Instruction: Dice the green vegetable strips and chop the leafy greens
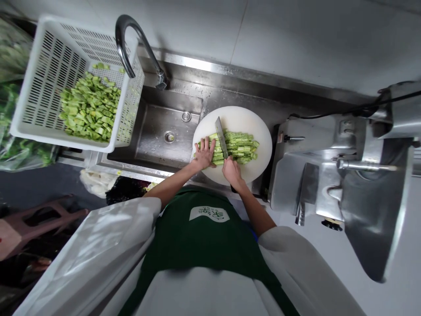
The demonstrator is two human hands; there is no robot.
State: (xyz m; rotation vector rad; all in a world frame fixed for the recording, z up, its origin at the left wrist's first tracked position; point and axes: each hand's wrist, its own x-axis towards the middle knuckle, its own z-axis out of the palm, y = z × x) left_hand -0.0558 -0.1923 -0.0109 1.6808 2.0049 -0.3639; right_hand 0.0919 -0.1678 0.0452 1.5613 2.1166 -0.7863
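Observation:
A round white cutting board [259, 127] lies beside the sink, bearing green vegetable strips [241, 145] cut crosswise into pieces. My right hand [232, 170] is closed round the handle of a knife [221, 137], whose blade stands across the vegetables and points away from me. Just left of the blade, my left hand [204, 153] lies on the uncut part of the strips with its fingers spread. Part of the knife handle is hidden under my right hand.
A white basket [31, 127] with cut green pieces stands left of the steel sink [154, 127], under a curved faucet [126, 39]. A metal slicing machine [332, 175] is on the right, with a cleaver [307, 184] on it. Bagged greens [29, 149] are at far left.

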